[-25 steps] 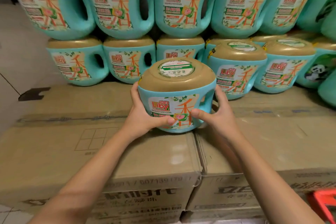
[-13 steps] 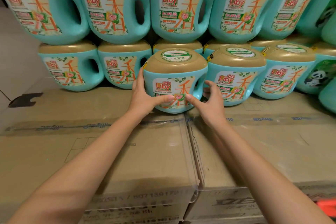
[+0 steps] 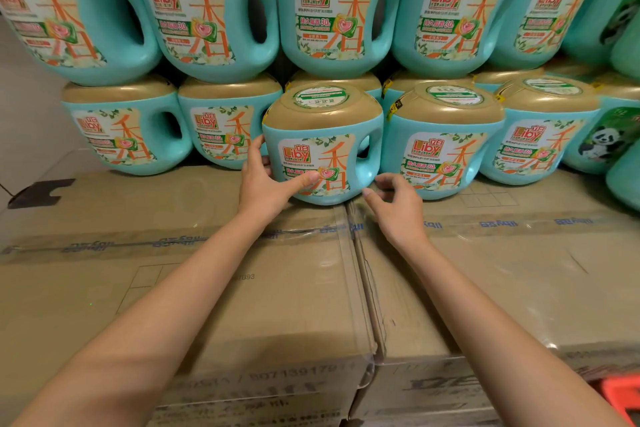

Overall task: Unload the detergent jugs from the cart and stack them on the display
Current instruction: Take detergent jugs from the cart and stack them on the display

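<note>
One teal jug stands on cardboard boxes, left hand cupping it, right hand loose, empty.

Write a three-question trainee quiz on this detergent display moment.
1. True or false: the right hand grips the front teal detergent jug with the gold cap.
2. Which hand touches that jug's label?
3. The jug stands on: A) brown cardboard cartons B) a metal shelf C) the floor.

Key: 1 false, its fingers are just clear of the jug; 2 the left hand; 3 A.
</note>
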A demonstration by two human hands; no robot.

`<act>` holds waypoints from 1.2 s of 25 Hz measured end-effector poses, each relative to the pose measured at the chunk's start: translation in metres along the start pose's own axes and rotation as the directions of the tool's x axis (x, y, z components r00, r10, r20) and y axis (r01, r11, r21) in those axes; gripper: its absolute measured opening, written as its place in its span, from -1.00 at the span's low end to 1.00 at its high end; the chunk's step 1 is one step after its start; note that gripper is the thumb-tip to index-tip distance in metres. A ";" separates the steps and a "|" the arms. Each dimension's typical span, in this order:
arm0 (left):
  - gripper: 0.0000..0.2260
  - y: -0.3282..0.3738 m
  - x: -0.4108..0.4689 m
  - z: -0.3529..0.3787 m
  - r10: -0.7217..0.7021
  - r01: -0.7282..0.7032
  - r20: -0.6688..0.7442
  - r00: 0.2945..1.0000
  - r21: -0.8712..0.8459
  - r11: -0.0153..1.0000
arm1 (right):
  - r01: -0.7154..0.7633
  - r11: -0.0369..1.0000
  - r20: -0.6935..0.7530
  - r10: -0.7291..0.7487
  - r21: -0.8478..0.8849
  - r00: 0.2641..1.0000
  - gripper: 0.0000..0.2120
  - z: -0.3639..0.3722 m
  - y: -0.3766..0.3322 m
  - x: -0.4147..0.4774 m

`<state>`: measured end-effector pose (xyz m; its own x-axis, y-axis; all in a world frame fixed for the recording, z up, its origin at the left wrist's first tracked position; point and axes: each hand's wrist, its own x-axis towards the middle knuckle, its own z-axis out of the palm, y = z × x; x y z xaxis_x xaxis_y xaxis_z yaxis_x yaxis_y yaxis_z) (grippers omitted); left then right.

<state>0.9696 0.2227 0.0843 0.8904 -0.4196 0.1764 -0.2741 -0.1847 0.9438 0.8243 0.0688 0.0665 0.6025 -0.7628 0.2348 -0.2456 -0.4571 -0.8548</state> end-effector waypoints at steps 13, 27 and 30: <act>-0.86 0.054 -0.130 0.022 0.082 -0.019 0.193 0.978 -0.307 0.952 | 0.003 0.928 -0.183 0.070 0.373 0.981 -0.86 -0.093 -0.001 -0.105; -0.82 0.127 -0.328 0.266 0.112 0.213 0.639 0.761 -0.409 0.887 | -0.162 0.962 -0.512 0.255 0.219 0.821 -0.76 -0.347 0.142 -0.278; -0.83 0.136 -0.364 0.330 0.134 0.228 0.731 0.669 -0.373 0.900 | -0.226 0.944 -0.613 0.328 0.240 0.719 -0.76 -0.403 0.179 -0.306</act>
<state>0.4882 0.0571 0.0563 0.2935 -0.9551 0.0398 0.0916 0.0696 0.9934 0.2899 0.0359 0.0276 -0.1128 -0.9786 0.1724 -0.1858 -0.1497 -0.9711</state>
